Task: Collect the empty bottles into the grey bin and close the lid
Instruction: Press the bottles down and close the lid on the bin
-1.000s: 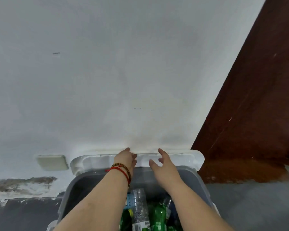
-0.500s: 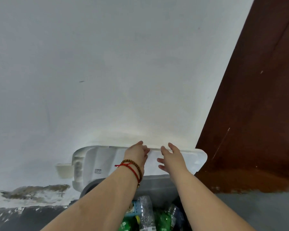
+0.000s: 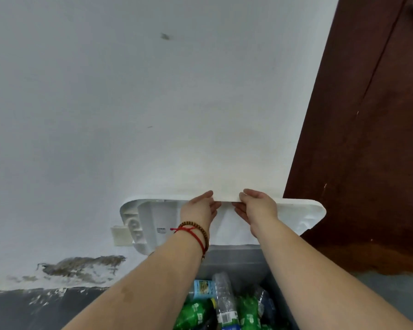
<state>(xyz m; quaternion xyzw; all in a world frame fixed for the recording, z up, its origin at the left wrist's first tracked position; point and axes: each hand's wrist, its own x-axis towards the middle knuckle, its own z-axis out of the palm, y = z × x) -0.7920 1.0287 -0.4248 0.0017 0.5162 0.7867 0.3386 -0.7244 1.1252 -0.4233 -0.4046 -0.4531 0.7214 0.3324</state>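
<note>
The grey bin (image 3: 234, 260) stands against the wall, filled with several empty bottles: clear ones (image 3: 224, 298) and green ones (image 3: 193, 313). Its white lid (image 3: 298, 214) is raised behind the bin, underside facing me. My left hand (image 3: 198, 208), with a red string and bead bracelet at the wrist, grips the lid's top edge, fingers over the rim. My right hand (image 3: 258, 206) grips the same edge just to the right. Both forearms reach over the open bin and hide part of its rim.
A white wall (image 3: 153, 103) rises right behind the lid, stained and peeling near the floor (image 3: 81, 270). A dark brown wooden door (image 3: 367, 163) stands to the right. A small beige wall plate (image 3: 121, 235) sits left of the lid.
Both hands went from touching the lid's edge to closing on it. The lid has tipped forward from the wall, showing more of its underside.
</note>
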